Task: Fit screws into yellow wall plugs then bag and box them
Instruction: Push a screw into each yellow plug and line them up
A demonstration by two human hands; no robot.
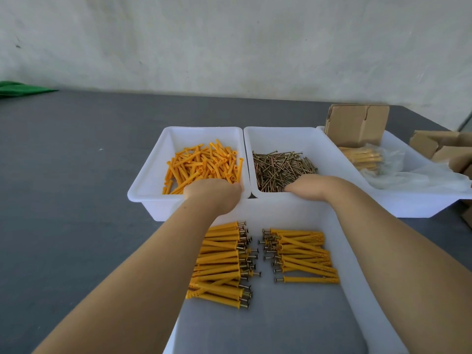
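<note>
My left hand [213, 194] reaches into the white bin [143, 175] of loose yellow wall plugs [201, 162]. Its fingers bend down into the pile, out of sight. My right hand [310, 186] reaches into the neighbouring white bin [281, 131] of brass-coloured screws [278, 167], its fingertips hidden among them. Below my arms, a white tray [281, 208] holds two piles of plugs fitted with screws. One pile [222, 261] lies on the left and the other [304, 254] on the right, screw heads facing the middle.
A third white bin [421, 200] at the right holds a cardboard box [357, 126], a bag of fitted plugs [362, 157] and clear plastic bags [421, 177]. More cardboard boxes [444, 149] lie at the far right. A green cloth [20, 89] lies at the far left on the grey table [76, 162].
</note>
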